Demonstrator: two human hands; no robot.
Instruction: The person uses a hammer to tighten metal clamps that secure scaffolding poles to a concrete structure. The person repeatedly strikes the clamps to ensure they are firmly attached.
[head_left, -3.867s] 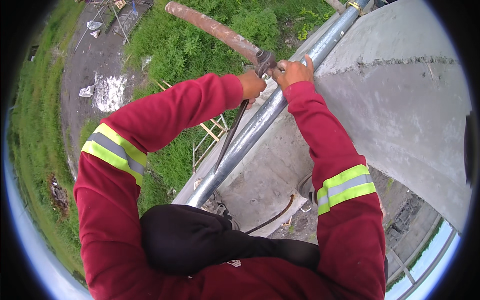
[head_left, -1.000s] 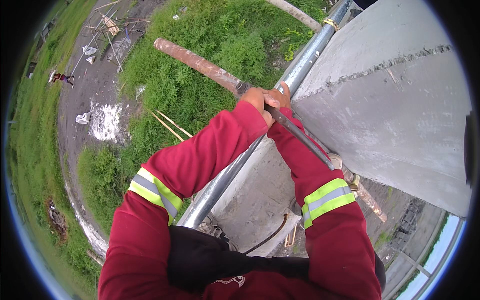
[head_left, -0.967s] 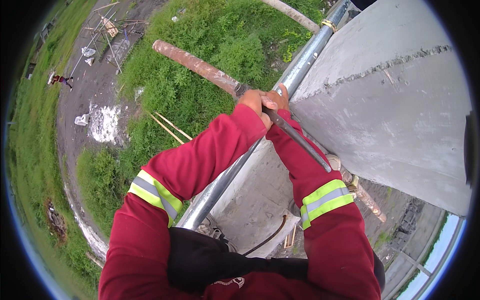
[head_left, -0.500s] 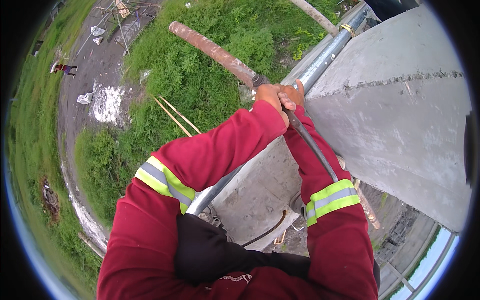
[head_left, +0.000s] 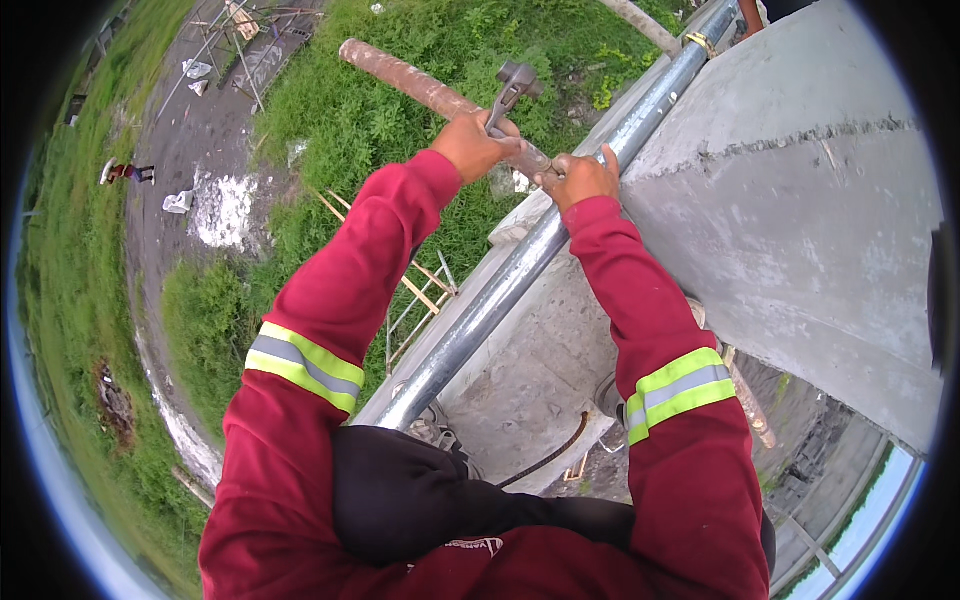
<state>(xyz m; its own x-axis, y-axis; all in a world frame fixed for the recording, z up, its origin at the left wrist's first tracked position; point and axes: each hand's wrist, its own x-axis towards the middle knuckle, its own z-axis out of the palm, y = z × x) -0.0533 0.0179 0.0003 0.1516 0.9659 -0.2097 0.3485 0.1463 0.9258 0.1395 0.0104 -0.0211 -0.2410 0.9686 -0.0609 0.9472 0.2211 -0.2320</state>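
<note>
My left hand is closed around a ratchet wrench, whose metal head sticks up above the fingers. The wrench handle mostly hides behind my hand and sleeve. That same hand rests against a rusty steel pipe slanting out over the grass. Beside the pipe's near end, my right hand has its thumb and fingers closed, with one finger raised. What they pinch there is too small to make out. Just beneath the right hand runs a long galvanized pipe, crossing the rusty one.
A large grey concrete block rises on the right. Below lie a concrete surface and a bent rebar. Another person's arm shows at the top right. Far down, a person walks on the dirt path beside grass.
My hands, together on the wrench before, have come apart. The left has carried the wrench up and left, its head lifted off the pipe. My right hand stays near the pipe's end.
</note>
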